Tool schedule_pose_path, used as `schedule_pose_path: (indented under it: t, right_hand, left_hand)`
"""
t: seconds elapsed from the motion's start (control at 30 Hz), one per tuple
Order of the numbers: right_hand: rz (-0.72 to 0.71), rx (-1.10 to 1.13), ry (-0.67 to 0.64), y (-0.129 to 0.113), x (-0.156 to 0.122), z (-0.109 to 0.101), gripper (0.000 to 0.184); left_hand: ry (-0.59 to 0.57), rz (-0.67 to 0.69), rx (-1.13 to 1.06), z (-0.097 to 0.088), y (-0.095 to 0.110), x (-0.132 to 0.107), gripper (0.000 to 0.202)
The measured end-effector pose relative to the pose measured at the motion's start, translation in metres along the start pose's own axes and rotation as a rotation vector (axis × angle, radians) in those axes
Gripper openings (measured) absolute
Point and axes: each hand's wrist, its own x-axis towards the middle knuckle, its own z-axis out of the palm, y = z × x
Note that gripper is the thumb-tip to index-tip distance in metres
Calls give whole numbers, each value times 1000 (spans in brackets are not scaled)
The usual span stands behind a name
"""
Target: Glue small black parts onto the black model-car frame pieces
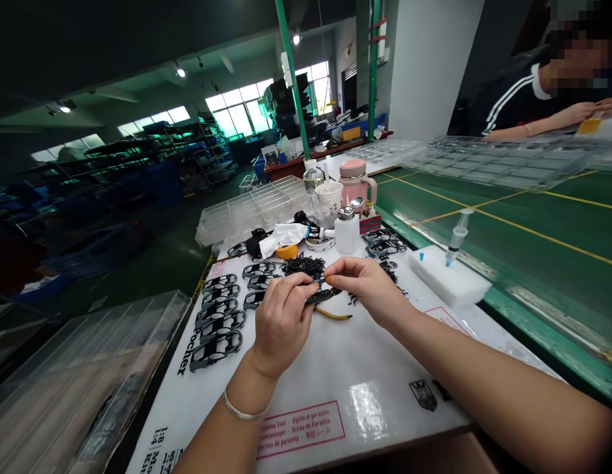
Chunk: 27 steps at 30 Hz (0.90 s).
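Observation:
My left hand (284, 319) is closed around one side of a dark model car body shell (321, 296), which it holds above the white work surface (355, 355). The thumb and forefinger of my right hand (367, 283) are pinched together at the shell's upper edge. Whatever lies between those fingertips is too small to make out. A curved yellow tool handle (335, 316) lies just below the shell. Behind my hands is a pile of small black parts (304, 265). Rows of similar car body shells (219, 322) lie to the left.
A white squeeze bottle (346, 232), an orange tape roll (286, 252) and a pink mug (354, 184) stand behind. On the right a syringe (456, 238) sticks up from a white foam block (448, 276). Clear plastic trays (256, 207) border the surface. A co-worker (533, 108) sits across the green conveyor (528, 224).

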Motion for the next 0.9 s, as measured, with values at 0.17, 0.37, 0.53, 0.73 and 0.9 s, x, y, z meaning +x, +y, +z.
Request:
schedule_pose_path:
  t: [0.17, 0.37, 0.53, 0.73, 0.9]
  right_hand:
    - [60, 62, -26, 1, 3, -4, 17]
    - [292, 170, -77, 1, 8, -11, 29]
    - [273, 179, -62, 3, 9, -11, 30]
    - [160, 93, -81, 2, 8, -10, 26]
    - [-78, -234, -155, -5, 6, -12, 13]
  left_hand:
    - [10, 24, 7, -1, 2, 1, 29]
    - [6, 64, 17, 0, 2, 2, 27]
    - [-12, 66, -5, 2, -1, 1, 26]
    - [-7, 60, -24, 2, -4, 0, 30]
    - [3, 72, -32, 1, -5, 1, 33]
